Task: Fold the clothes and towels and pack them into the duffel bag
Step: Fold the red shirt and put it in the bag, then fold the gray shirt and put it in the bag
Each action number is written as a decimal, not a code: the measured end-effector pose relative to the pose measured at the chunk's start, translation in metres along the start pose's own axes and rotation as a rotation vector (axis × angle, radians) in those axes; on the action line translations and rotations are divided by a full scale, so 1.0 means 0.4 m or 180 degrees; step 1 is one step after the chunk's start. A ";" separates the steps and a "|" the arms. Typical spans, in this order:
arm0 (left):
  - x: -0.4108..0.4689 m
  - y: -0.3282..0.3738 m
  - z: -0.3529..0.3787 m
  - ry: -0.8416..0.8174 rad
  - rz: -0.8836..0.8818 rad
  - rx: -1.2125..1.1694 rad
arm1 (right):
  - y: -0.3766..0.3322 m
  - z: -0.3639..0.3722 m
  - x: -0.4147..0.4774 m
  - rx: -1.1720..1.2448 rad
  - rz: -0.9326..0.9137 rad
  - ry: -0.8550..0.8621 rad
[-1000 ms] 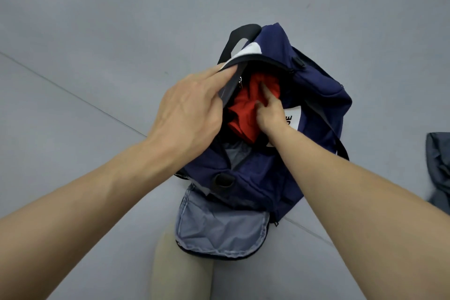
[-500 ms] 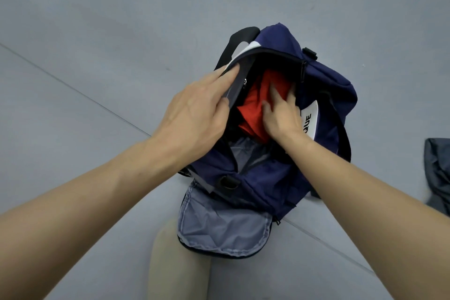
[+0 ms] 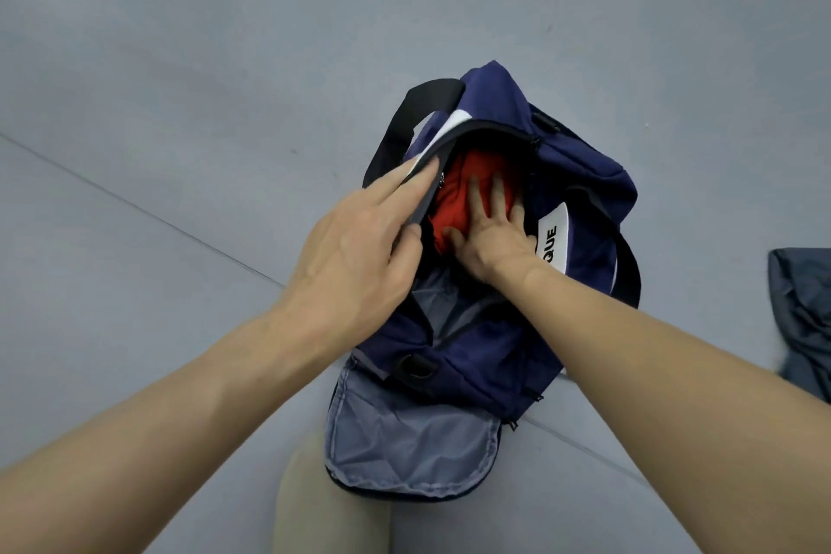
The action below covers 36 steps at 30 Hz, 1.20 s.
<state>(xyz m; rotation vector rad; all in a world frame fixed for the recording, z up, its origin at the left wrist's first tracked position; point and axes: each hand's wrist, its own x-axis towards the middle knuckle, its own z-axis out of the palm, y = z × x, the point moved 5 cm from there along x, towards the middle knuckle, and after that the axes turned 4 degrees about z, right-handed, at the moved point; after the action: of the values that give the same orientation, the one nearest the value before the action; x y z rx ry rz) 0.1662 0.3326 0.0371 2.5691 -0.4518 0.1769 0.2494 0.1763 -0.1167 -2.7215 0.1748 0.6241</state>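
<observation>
**Packing step: red garment being pressed down into the bag**

- Left hand (image 3: pixel 359 247): fingers (image 3: pixel 404 178) and thumb pinch the left lip of the main opening and hold it pulled aside.
- Duffel bag (image 3: pixel 584 175): navy, lying on the grey surface (image 3: pixel 180 103), main zip open. Black strap (image 3: pixel 418 103) is at the far left corner.
- Main compartment: a red garment (image 3: pixel 454 202) sits in it, bunched more than flat. I cannot tell whether anything lies underneath.
- Near end pocket (image 3: pixel 413 445): its flap is folded open and only pale lining shows.
- Right hand (image 3: pixel 490 234): inside the opening, fingers straight and spread wide, palm flat on the red cloth, gripping nothing.
- White label (image 3: pixel 555 238): just beside the right wrist.
- Far right edge: a grey-blue garment (image 3: pixel 805 319) lies crumpled, well apart from the bag and not yet packed.

Judgement: stowing is under way and the task is partly done. Next, the right hand should come out and reach for the grey-blue piece, which needs folding before it goes in.
</observation>
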 end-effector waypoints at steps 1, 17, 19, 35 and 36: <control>-0.001 -0.005 0.009 -0.0100 -0.0045 0.0071 | -0.001 -0.004 -0.006 0.0089 -0.0037 -0.0019; -0.025 0.227 0.143 -0.0157 0.0633 0.0680 | 0.578 -0.300 -0.515 0.0632 -0.0404 -0.0378; -0.031 0.311 0.193 -0.0329 0.0969 0.0627 | 0.762 -0.317 -0.582 0.0342 -0.0013 -0.0335; -0.113 0.276 0.577 -0.2114 0.1778 0.1747 | 1.084 -0.212 -0.484 -0.0239 0.0702 0.0266; -0.110 0.278 0.583 -0.2096 0.1791 0.1743 | 1.085 -0.208 -0.471 -0.0212 0.0801 0.0312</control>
<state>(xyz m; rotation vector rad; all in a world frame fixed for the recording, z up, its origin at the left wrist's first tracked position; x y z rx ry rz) 0.0946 0.1347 -0.1193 2.9077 -1.5551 -0.4279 0.0299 -0.2507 -0.0936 -2.8198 0.5367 0.5721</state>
